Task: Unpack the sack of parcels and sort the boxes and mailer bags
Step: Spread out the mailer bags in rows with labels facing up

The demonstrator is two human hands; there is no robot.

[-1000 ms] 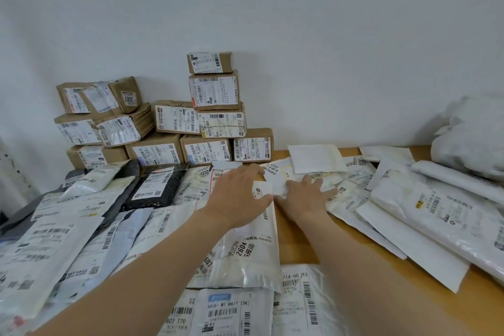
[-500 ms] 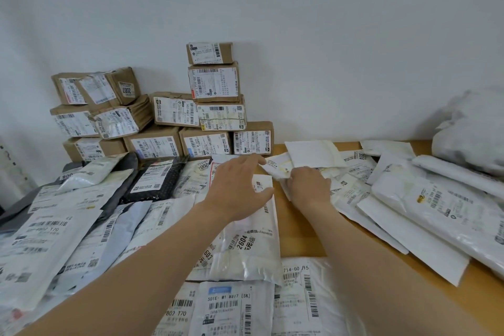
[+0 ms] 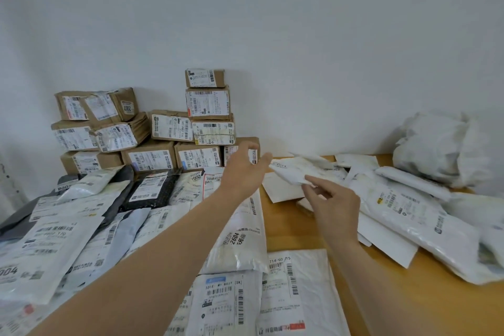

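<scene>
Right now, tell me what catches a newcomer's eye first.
Brown boxes stand stacked against the wall, back left. Pale mailers blanket the table at left and front. At centre, the right grip pinches a white mailer held above the table.

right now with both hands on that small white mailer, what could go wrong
The small white mailer is held only by a fingertip grip of the left hand and of the right hand, so it could slip back into the loose pile of mailers. The left hand is also close to the box stack, whose narrow top tiers might topple if bumped.
</scene>
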